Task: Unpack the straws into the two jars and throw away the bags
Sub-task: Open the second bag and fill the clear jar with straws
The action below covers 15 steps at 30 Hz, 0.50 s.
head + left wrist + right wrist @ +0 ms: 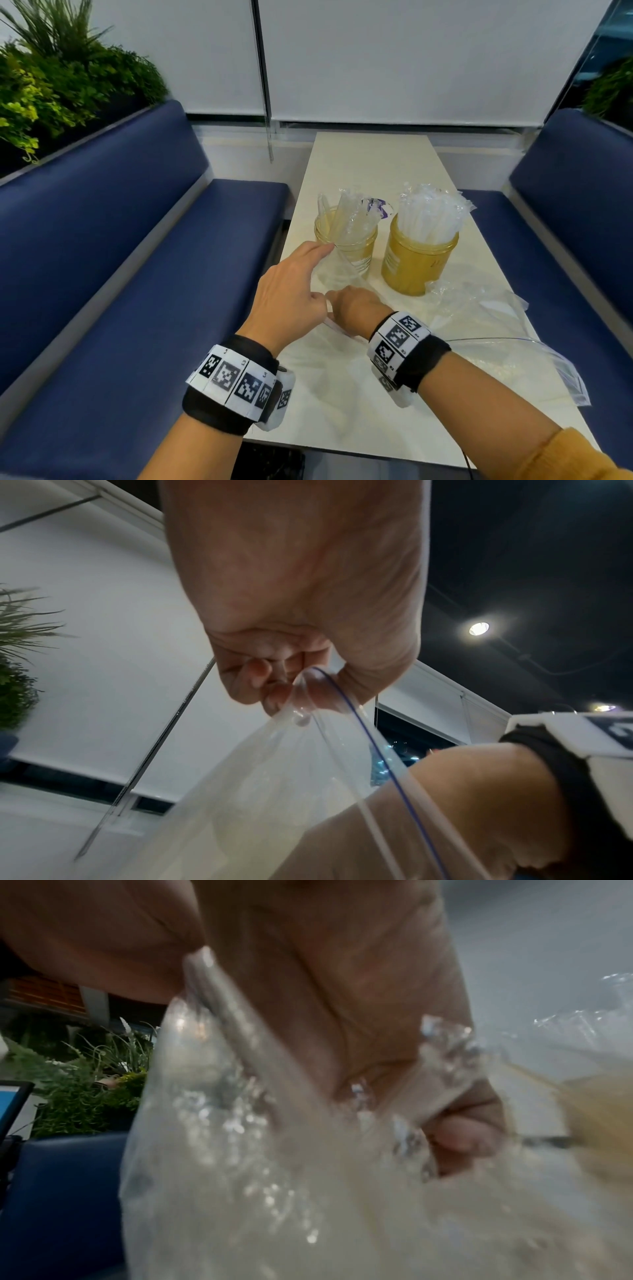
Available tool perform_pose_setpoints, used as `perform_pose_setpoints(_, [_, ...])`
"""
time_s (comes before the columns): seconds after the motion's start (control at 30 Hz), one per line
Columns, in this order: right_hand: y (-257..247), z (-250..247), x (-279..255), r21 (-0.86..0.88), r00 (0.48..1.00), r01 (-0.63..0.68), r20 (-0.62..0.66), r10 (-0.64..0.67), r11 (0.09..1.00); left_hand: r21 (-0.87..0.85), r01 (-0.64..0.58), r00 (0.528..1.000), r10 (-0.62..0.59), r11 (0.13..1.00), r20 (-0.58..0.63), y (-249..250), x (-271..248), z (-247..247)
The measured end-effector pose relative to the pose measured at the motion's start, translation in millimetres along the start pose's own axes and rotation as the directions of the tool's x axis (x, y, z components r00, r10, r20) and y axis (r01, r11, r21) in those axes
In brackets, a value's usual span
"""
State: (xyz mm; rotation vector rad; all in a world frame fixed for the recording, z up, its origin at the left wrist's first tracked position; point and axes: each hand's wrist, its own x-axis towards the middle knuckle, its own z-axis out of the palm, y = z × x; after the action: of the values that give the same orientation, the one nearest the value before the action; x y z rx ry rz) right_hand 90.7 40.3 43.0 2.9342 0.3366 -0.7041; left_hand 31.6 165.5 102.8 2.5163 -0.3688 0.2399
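Two yellow jars stand on the pale table (342,404). The left jar (356,250) holds a few wrapped straws (346,212); the right jar (418,263) is packed with wrapped straws (428,212). In front of the left jar a clear zip bag (337,270) is held by both hands. My left hand (291,294) pinches its upper edge near the jar's rim, and the left wrist view shows the bag (308,777) with a blue zip line pinched at the fingertips (274,696). My right hand (356,308) grips the bag's lower part, curled round the crinkled plastic (274,1150).
More empty clear bags (486,308) lie crumpled on the table right of the jars, one reaching the near right edge (561,373). Blue bench seats (137,308) flank the table on both sides. Plants (51,85) stand behind the left bench.
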Motion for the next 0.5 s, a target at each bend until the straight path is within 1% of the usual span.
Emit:
perform_pose_setpoints(0.13, [2.4,0.8,2.0,0.005,1.000,0.001,-0.005,-0.001,1.000,-0.010,-0.007,1.000,0.007,1.000,0.012,-4.7,-3.8,1.0])
perform_pose_setpoints(0.27, [7.2,-3.4,-5.1,-0.029,0.997,0.042,-0.066,-0.043,0.999,0.013,-0.036,0.999,0.036,0.999,0.022,-8.2,-5.4,3.8])
perform_pose_setpoints(0.4, [11.9,-10.7,-16.7,0.035,0.993,0.057,-0.102,-0.053,0.998,-0.005,-0.051,0.998,0.052,0.999,0.044,-7.9,-5.7,7.0])
perform_pose_setpoints(0.5, [14.3,-26.9,-30.7,0.036,0.993,0.056,-0.104,-0.052,0.998,-0.017,-0.058,0.997,0.059,0.998,0.042,-9.1,-6.0,12.7])
